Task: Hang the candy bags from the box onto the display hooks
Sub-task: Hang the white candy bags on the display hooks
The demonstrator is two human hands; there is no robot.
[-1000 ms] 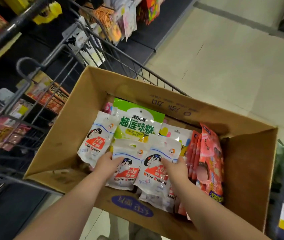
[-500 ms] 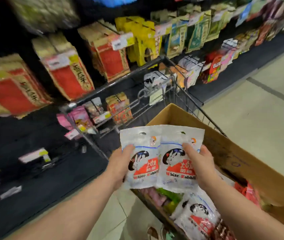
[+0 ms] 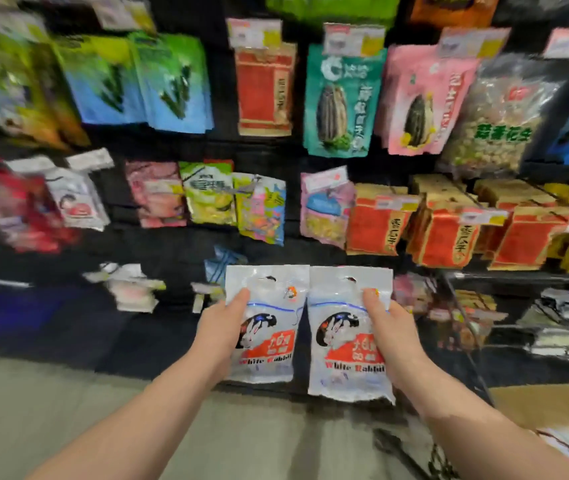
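Both forearms were bare to the frame edge; the left hand (image 3: 220, 327) and right hand (image 3: 392, 336) wore nothing.

Display hooks hidden; left shelf packets (image 3: 68, 81) blurred; box (image 3: 553, 403) cropped.

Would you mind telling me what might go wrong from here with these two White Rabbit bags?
1. The left hand and right hand each hold a bag, left bag and right bag, so neither is free to steady a hook.
2. The matching hanging bag sits far left, so they might be hung on the wrong hook.
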